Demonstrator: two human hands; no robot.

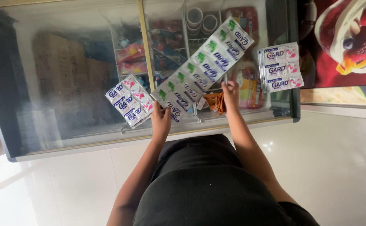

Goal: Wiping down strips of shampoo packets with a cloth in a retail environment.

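A long strip of white sachets with green marks (pixel 204 67) lies slantwise on the glass lid of a chest freezer (pixel 66 138). My left hand (pixel 161 119) grips the strip's near end. My right hand (pixel 230 94) rests on the strip's edge farther along and also clasps a small crumpled orange wrapper (pixel 214 101). A stack of white sachets with pink marks (pixel 130 100) lies on the glass just left of my left hand. Another pink-marked stack (pixel 280 67) sits on the glass to the right.
Through the glass I see brown cartons (pixel 61 62), colourful packets and white cups (pixel 202 21) in wire baskets. A picture of a fruit dessert (pixel 350 37) is at the right. White tiled floor (pixel 342 167) lies around me.
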